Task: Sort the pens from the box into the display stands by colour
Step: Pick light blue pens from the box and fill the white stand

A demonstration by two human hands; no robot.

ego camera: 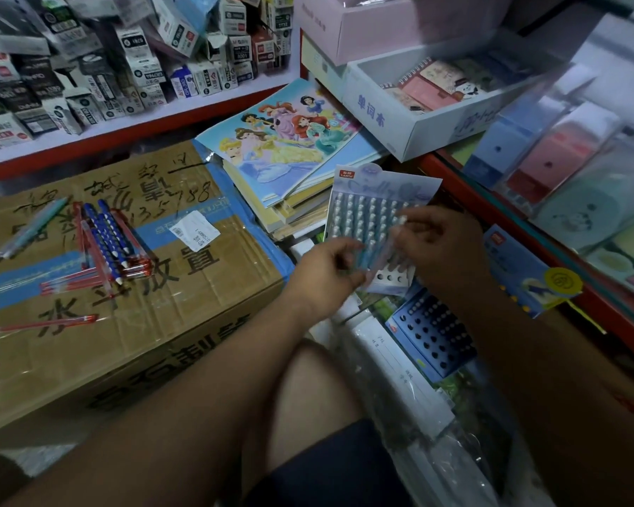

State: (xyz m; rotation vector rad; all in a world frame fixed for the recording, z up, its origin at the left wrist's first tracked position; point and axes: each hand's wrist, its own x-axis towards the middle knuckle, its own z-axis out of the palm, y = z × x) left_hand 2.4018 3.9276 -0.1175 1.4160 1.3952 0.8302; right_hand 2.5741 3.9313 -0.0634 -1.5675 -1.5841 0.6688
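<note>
Red tag on the pale lilac card display stand (pixel 377 199) reads LANTU; cursive print on its header is too blurred to read. The stand is propped tilted on clutter in front of me, its rows mostly filled with white-capped pens and a few holes bare along the bottom edge. My left hand (pixel 326 276) pinches the lower end of a light blue white-capped pen (pixel 367 256) and my right hand (pixel 443 243) pinches its cap end, so both grips are narrow, holding it across the stand face. Motion blur smears the pen body, so detail is unclear. The dark blue perforated display stand (pixel 436 334) lies nearer me, half filled, its lower edge hidden under plastic. The brown taped cardboard carton (pixel 183 305) on my left carries black marker scrawl including 788, and a white sticker too small to read. On it lie loose red pens (pixel 88 247), blue white-dotted pens (pixel 108 236) and teal pens (pixel 33 228). The white open box (pixel 410 115) behind is printed 单词本. The cartoon princess books (pixel 279 140) are stacked beside it.
</note>
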